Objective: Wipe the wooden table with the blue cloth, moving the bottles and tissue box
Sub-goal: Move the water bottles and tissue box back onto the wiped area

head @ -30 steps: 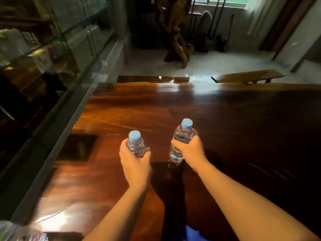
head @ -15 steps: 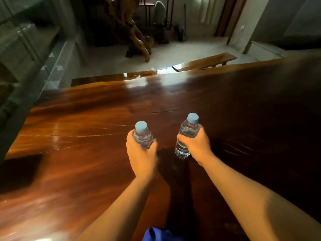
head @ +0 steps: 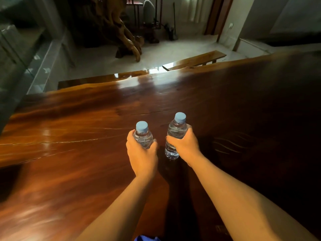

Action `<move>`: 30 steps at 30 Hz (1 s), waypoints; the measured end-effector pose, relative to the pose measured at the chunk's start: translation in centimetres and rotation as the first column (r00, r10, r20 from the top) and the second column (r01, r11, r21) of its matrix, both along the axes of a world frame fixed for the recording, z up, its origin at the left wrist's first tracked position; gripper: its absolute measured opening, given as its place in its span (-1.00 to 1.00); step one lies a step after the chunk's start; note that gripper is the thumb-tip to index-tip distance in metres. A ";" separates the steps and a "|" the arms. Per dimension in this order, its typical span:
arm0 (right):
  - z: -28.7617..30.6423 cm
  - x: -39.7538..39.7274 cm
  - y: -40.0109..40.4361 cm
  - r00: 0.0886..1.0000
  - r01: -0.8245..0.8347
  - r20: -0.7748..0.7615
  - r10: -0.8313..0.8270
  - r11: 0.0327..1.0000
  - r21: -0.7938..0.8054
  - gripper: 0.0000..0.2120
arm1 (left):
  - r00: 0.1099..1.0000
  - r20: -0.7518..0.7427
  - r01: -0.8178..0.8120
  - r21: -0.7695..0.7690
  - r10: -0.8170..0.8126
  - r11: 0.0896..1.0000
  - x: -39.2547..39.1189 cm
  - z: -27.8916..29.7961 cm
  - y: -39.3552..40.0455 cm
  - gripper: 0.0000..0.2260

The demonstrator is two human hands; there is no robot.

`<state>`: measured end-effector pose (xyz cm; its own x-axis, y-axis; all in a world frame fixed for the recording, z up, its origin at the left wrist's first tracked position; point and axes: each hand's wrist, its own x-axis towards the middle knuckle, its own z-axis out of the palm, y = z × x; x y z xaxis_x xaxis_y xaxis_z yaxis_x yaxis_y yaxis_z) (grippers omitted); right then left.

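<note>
Two clear plastic bottles with pale blue ribbed caps are what we carry here: the left bottle (head: 143, 136) sits in our left hand (head: 141, 153), the right bottle (head: 174, 136) in our right hand (head: 185, 147), just beside each other above the middle of the wooden table (head: 78, 136). Each hand is wrapped closed around a bottle's waist, fingers curled tight to the plastic, thumb on the near side; both bottles stand close to upright, caps up. We judge them lifted rather than resting — the base of the right bottle shows free of the wood, while the left bottle's base is hidden behind the hand. Holding one in each hand would clear the surface in a single trip, leaving the slab bare for wiping. The bottles are thin-walled, ridged near the base, and appear full of water, so likely heavy enough to need a full grip. The tabletop is a dark, glossy slab with long grain streaks and fine cracks, bright with reflected light at the far edge. A scrap of blue cloth (head: 147, 238) shows at the bottom margin, near our body. No tissue box is in view.
</note>
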<state>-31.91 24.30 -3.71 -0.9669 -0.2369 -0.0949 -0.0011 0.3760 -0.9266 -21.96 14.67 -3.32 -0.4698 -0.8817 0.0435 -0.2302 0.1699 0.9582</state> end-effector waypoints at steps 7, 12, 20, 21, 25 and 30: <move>-0.4 -0.1 0.0 1.000 -0.003 0.000 0.003 1.000 0.000 -0.34 | 1.000 -0.018 -0.010 0.025 0.011 1.000 -0.9 0.0 0.8 -0.34; -0.3 0.0 0.1 0.999 -0.016 0.041 0.017 0.999 -0.029 -0.32 | 0.999 -0.016 0.041 0.017 -0.041 0.999 -0.1 0.0 0.8 -0.20; 1.1 0.8 1.5 0.986 -0.082 0.140 0.090 0.995 -0.057 0.06 | 0.997 0.071 0.037 -0.021 -0.035 0.999 3.9 2.3 1.0 -0.06; 1.2 1.1 2.0 0.988 -0.064 0.141 0.069 0.997 -0.041 0.07 | 0.996 0.089 0.034 -0.026 -0.031 0.999 4.8 2.5 1.2 -0.09; 2.6 4.3 3.9 0.988 -0.069 0.144 0.061 0.996 0.057 -0.01 | 0.993 0.107 -0.047 -0.066 0.054 0.997 9.6 4.9 1.5 -0.22; 3.5 11.1 4.7 0.967 -0.226 0.138 0.214 0.971 0.077 -0.15 | 0.982 0.092 -0.159 -0.077 0.165 0.984 17.0 7.8 3.5 -0.39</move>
<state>-20.85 28.96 -0.26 -0.8700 -0.4273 -0.2460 0.0230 0.4633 -0.8859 -4.94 18.19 4.50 -0.3261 -0.9429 0.0674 -0.3524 0.1874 0.9169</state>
